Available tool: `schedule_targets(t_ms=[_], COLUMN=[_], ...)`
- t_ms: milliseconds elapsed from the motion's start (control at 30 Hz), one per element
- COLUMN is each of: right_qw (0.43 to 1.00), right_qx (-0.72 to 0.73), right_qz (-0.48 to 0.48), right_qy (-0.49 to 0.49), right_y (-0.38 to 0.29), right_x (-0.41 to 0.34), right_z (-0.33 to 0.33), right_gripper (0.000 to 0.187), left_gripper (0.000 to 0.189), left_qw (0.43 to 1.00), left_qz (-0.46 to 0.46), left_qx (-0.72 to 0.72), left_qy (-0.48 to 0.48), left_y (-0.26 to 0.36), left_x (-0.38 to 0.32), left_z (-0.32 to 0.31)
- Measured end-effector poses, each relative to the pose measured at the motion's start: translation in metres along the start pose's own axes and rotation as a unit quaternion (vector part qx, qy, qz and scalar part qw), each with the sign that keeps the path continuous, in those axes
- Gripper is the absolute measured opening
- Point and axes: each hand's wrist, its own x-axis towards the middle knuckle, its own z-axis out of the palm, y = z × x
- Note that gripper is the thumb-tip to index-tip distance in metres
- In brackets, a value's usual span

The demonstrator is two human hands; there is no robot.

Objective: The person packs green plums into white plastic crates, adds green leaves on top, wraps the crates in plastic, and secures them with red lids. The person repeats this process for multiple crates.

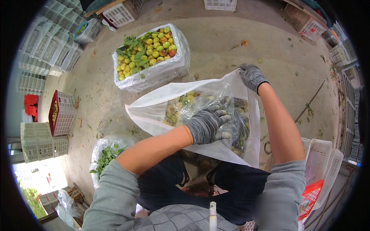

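Observation:
Before me is an open white fabric bag (153,98), with clear plastic film (199,106) inside it over round green-yellow, jujube-like fruit (170,111). My left hand (206,125), in a grey knit glove, lies palm down on the film with its fingers apart. At the bag's upper right corner, my gloved right hand (252,75) pinches the fabric edge and holds it up. The film hides much of the fruit. Beyond the bag stands a plastic-lined crate (162,73) heaped with similar fruit (153,47) and green leaves (134,43).
A clear plastic bag of leafy sprigs (105,157) sits by my left arm. White crates (318,153) and a red basket (310,199) stand at right. Wrapped crates (49,40) are stacked far left. A thin stick (310,101) lies on the concrete floor. A lit cigarette (212,215) juts in below.

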Motion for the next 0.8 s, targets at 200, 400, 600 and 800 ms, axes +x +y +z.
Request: schedule_targets(t_ms=[200,400,600,800], right_qw=[0.994,0.985,0.98,0.969], right_qx=[-0.003,-0.142,-0.087,-0.093], right_qz=[-0.088,-0.083,-0.166,-0.221], right_qy=[-0.069,-0.047,0.066,-0.063], right_y=[-0.036,-0.06,-0.012,-0.017], right_x=[-0.009,-0.015,-0.079,-0.172], right_z=[-0.006,0.009,0.018,0.063], right_gripper=[0.061,0.037,0.02,0.019], left_gripper=[0.067,0.067,0.039,0.047], left_qw=[0.988,0.991,0.994,0.954], left_qz=[0.047,0.005,-0.059,0.196], left_qx=[0.103,-0.072,-0.083,0.22], left_qy=[-0.107,-0.109,-0.047,-0.055], left_y=[-0.064,-0.098,-0.109,-0.064], left_x=[0.022,0.032,0.021,-0.06], left_z=[0.005,-0.005,-0.006,-0.035])
